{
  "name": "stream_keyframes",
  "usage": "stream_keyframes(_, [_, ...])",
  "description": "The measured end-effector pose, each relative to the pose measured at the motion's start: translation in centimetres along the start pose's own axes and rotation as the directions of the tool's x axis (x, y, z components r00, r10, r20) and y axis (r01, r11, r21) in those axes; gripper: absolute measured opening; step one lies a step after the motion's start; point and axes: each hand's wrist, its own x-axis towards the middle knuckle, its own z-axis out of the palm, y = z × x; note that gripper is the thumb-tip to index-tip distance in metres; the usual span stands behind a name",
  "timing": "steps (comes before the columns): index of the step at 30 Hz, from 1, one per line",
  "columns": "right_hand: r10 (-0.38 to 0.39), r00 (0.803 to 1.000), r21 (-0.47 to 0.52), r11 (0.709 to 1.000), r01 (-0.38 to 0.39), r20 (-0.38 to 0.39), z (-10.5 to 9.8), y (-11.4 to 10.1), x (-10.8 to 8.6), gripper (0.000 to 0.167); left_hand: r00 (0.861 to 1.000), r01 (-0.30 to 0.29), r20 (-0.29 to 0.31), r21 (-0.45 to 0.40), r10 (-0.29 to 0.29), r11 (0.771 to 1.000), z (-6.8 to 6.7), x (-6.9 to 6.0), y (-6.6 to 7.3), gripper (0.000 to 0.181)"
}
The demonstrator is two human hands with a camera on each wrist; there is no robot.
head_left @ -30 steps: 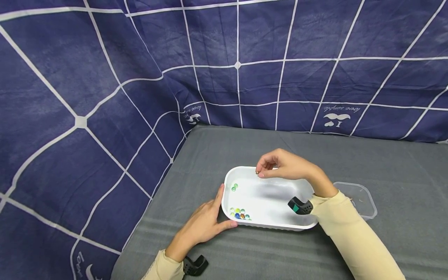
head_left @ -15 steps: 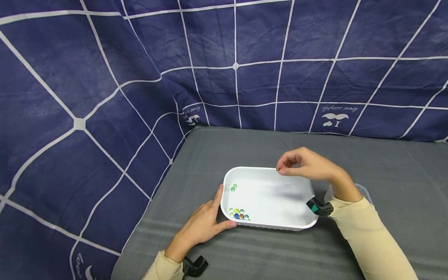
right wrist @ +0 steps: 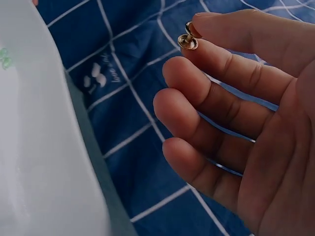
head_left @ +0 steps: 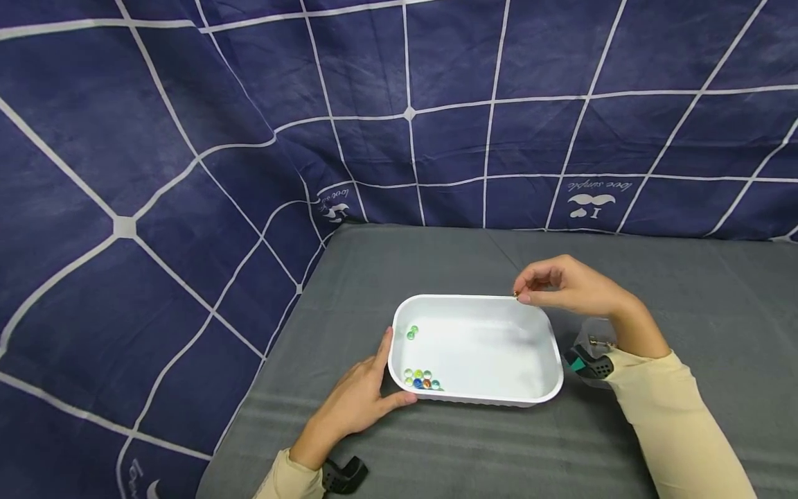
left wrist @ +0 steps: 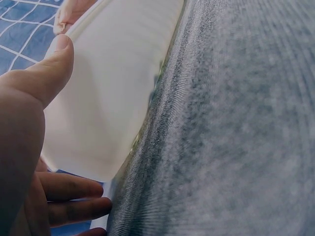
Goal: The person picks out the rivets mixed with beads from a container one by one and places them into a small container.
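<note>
My right hand (head_left: 580,285) is at the far right corner of a white rectangular basin (head_left: 486,350). Between thumb and forefinger it pinches a small gold stud (right wrist: 188,41) with two round heads on a short stem; the other fingers are slightly bent. At the basin's left end my left hand (head_left: 354,400) rests with straight fingers, the thumb by the near rim and the fingers along the left side. Several coloured glass marbles (head_left: 418,382) lie in the near left corner of the basin. Green marbles (head_left: 411,334) sit farther back along the left wall.
Right of the basin stands a clear plastic box (head_left: 584,339) with gold pieces inside, partly hidden by my right wrist. Grey cloth (head_left: 436,450) covers the table. A blue gridded cloth (head_left: 455,145) hangs behind and to the left.
My right hand has moved right along the basin's far rim, still pinching the gold stud. More of the basin's right end shows. The left hand stays at the basin's left end.
</note>
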Motion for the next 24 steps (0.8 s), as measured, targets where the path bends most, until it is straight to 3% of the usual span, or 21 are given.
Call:
stream_keyframes(6, [0.013, 0.997, 0.044, 0.999, -0.010, -0.076, -1.7, -0.2, -1.4, 0.015, 1.000, -0.012, -0.006, -0.006, 0.011, 1.000, -0.1, -0.1, 0.1, 0.111])
stream_keyframes(13, [0.022, 0.991, 0.007, 1.000, -0.021, -0.129, -3.3, -0.3, -3.2, 0.018, 1.000, -0.025, -0.014, -0.007, 0.025, 1.000, -0.2, -0.1, 0.1, 0.110])
stream_keyframes(19, [0.037, 0.987, -0.027, 0.999, -0.042, -0.154, -4.4, -0.3, -4.5, 0.018, 1.000, -0.020, -0.014, -0.010, 0.020, 1.000, -0.1, -0.1, 0.0, 0.111])
stream_keyframes(24, [0.048, 0.987, 0.000, 0.999, -0.048, -0.151, -5.2, -0.2, -5.6, 0.020, 1.000, -0.014, -0.008, -0.017, 0.014, 1.000, -0.2, -0.1, 0.0, 0.111])
